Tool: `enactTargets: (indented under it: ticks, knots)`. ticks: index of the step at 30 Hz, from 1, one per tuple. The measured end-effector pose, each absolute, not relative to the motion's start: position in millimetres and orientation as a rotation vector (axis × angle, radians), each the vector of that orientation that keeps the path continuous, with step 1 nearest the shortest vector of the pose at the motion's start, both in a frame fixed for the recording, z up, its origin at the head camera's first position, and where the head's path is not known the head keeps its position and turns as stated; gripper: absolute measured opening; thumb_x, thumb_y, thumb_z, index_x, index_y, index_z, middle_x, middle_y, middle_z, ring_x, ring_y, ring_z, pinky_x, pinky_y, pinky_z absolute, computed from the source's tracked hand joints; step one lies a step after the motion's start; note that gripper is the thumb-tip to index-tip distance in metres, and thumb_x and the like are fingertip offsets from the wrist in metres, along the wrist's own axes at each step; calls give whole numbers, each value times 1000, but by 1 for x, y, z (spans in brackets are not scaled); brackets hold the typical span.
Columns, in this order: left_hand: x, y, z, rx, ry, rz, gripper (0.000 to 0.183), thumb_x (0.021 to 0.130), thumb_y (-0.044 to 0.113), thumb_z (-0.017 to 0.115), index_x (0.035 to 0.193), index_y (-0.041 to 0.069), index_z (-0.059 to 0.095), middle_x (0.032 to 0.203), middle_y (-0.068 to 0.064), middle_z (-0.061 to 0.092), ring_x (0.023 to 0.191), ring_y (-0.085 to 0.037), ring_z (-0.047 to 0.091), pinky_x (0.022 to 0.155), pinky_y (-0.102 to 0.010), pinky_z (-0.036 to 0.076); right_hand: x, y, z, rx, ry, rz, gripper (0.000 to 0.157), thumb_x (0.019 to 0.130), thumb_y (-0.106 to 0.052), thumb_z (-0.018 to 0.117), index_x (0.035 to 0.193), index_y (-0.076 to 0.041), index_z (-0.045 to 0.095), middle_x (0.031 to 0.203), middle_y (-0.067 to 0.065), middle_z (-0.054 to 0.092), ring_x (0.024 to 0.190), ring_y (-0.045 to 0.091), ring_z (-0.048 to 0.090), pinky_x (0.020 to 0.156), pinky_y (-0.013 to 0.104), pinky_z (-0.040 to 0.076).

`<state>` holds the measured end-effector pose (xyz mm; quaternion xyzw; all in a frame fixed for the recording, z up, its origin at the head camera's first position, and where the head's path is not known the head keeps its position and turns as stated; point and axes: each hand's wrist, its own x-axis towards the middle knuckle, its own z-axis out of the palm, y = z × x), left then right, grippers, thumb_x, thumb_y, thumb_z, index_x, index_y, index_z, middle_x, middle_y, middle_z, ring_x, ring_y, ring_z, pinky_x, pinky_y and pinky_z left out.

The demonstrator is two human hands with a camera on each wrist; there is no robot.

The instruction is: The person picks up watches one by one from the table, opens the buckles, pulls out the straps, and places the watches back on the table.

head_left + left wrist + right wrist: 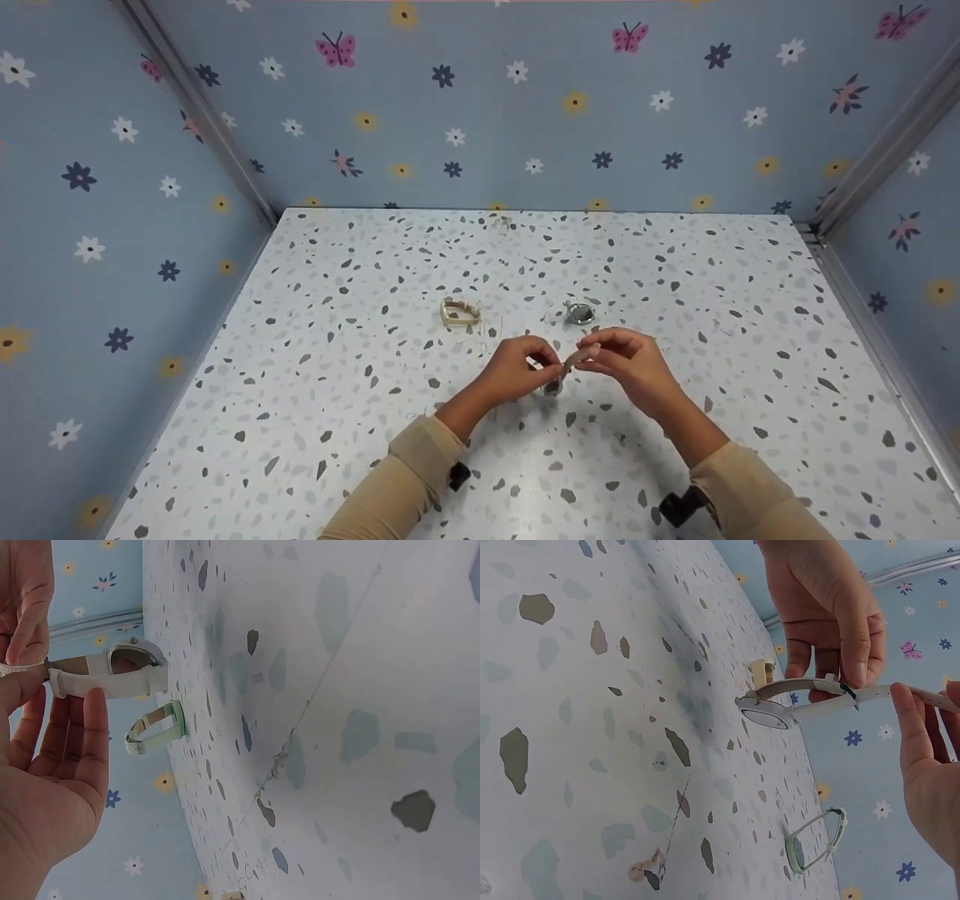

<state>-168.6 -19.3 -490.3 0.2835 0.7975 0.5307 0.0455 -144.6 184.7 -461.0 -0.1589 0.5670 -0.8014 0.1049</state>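
Note:
A wristwatch with a pale strap (817, 710) is held between both hands, its round case (765, 718) hanging at the lower end. My left hand (521, 366) pinches the strap beside the dark buckle (848, 691). Pinched in my right hand (630, 367) is the strap's free end, drawn up and to the right. From the left wrist view, the left hand (56, 795) has its fingers under the white strap (105, 684). Beyond the hands stand a gold-beige watch (460, 313) on the left and a round, dark-faced watch (580, 313) on the right.
The white speckled table (337, 390) reaches back to a blue flowered wall (510, 112). More flowered panels stand at both sides, with metal posts (217, 127) at the corners. Thin scratch-like marks show on the tabletop.

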Motion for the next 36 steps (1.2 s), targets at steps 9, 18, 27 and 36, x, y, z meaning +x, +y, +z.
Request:
enactTargets:
  ticks: [9,18,27,36]
  knots:
    - [-155,-24,-469,841,2348,1704,6,80,0,61,83,-5,63,83,-13,63,77,-21,61,62,-37,52,-144,185,-458,-439,1710,-2354,26,84,4,55,103,21,49,98,23,56,89,31,59,80,46,47]
    - [-151,-30,-463,937,2276,1738,15,76,0,66,87,-9,62,87,-21,61,80,-26,62,64,-34,53,-146,186,-455,-449,1696,-2381,24,84,6,54,102,21,50,100,25,56,90,32,58,80,46,47]
    - [-146,-30,-466,1001,2373,1722,28,70,-6,70,96,-8,59,94,-21,57,86,-36,57,64,-41,53,-147,189,-451,-426,1694,-2388,27,84,4,55,103,21,48,100,26,55,90,33,58,81,46,47]
    - [-148,-34,-485,820,2235,1832,46,70,-6,70,111,-12,50,108,-29,50,95,-41,54,72,-47,50,-148,190,-444,-380,1645,-2468,26,83,4,56,102,21,49,99,23,56,90,34,58,81,46,47]
